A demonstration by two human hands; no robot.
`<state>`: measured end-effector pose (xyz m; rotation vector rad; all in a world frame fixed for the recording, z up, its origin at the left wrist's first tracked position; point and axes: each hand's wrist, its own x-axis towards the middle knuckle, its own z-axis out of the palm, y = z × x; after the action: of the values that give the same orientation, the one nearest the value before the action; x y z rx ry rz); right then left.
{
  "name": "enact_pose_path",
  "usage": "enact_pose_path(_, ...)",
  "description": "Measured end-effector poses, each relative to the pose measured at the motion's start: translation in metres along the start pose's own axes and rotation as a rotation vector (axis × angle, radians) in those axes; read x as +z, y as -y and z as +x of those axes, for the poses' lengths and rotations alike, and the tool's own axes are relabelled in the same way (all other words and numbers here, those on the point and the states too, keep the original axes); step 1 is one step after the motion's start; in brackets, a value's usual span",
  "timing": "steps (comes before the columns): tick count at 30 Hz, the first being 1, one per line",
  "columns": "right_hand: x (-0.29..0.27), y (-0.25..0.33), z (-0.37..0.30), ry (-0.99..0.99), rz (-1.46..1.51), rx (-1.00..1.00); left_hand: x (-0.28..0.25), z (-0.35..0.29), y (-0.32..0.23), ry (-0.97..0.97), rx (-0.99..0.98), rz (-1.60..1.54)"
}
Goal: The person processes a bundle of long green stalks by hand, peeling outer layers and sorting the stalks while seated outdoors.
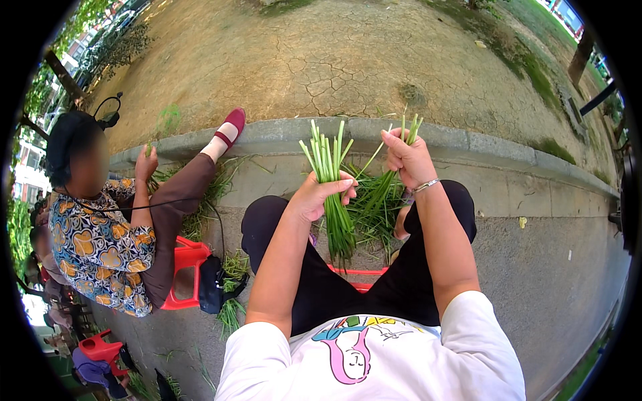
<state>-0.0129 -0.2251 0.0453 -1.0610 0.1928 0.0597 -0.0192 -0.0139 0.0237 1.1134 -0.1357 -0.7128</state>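
Note:
My left hand (324,195) is closed round a thick bunch of green stalks (340,230), long and leafy like garlic chives. Their pale cut ends point up and away from me, and the darker leaves hang down between my knees. To the right, my right hand (408,159) pinches a thinner bundle of the same stalks (384,187), whose pale ends stick up above my fingers. A silvery bracelet circles my right wrist. Beneath both hands, a loose heap of green stalks (366,217) lies on the ground between my feet.
A stone curb (455,139) runs across in front of me, with cracked bare earth beyond. At my left a person in a patterned top (100,250) sits on a red stool (185,273), holding something green. A black bag (211,286) and more scattered stalks (231,317) lie beside that stool.

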Motion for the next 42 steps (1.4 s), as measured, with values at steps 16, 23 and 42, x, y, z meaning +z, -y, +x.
enact_pose_path(16,-0.039,0.025,0.018,-0.524,-0.035,-0.342,-0.006,-0.002,-0.004,0.009,0.052,0.089)
enact_pose_path(23,-0.058,0.034,0.028,-0.717,-0.137,-0.490,-0.021,-0.011,-0.013,0.465,0.255,-0.169)
enact_pose_path(42,0.022,0.005,-0.015,0.239,-0.383,-0.041,-0.001,0.001,-0.001,0.236,-0.034,-0.158)
